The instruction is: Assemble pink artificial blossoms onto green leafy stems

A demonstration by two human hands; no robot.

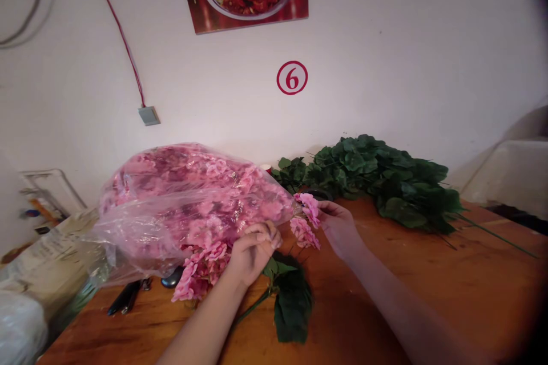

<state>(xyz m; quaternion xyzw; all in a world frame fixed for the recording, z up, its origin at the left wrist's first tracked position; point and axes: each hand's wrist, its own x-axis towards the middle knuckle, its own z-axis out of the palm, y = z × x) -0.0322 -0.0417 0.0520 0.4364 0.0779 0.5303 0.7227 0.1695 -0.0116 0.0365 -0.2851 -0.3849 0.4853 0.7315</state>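
Observation:
My right hand (339, 227) pinches a pink artificial flower (309, 209) at its edge. Just below that bloom hangs another pink flower cluster (305, 232); whether the two are joined I cannot tell. My left hand (256, 244) is closed, fingertips together, above a green leafy stem (293, 302) lying on the table; what the fingers hold, if anything, is hidden. Beside the left wrist, loose pink blossoms (201, 274) spill out from under a large clear plastic bag (171, 205) packed with pink flowers.
A heap of green artificial leaves (385, 177) lies at the back right of the wooden table (351, 308). Near the left edge are a black object (124, 298) and a dark rounded item (172, 278). Behind stands a white wall (385, 57).

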